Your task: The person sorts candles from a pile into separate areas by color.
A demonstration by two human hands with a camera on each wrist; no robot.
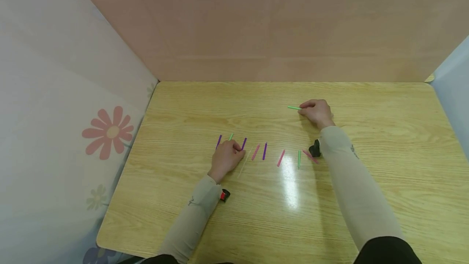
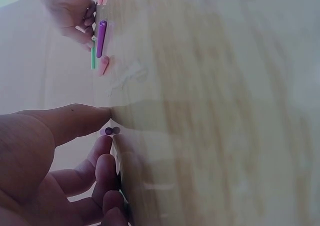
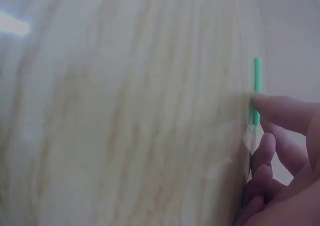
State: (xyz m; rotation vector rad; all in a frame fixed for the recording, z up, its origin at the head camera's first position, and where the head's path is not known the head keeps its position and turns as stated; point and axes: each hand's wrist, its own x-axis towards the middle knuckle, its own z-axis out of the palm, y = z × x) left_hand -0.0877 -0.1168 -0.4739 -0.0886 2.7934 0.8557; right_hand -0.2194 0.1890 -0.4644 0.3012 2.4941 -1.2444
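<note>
Head view: right hand (image 1: 318, 113) fingers (image 3: 280, 111) (curled) pinch green stick (image 1: 294, 108).

So the right hand (image 1: 317, 112) has a thin green stick (image 1: 294, 108) pinched at one end, fingers curled over it. The stick lies flat on the wooden table, pointing sideways to the left, well apart from the other sticks and further from the person. In the right wrist view it's the same green stick (image 3: 257, 89) poking out past the fingertips, low against the wood. The left hand (image 1: 226, 157) sits knuckles-up on the table with its fingers curled over a purple stick (image 1: 244, 143); whether it actually grips it I can't tell. That stick is short, slim, slightly slanted, lying flat.
</note>
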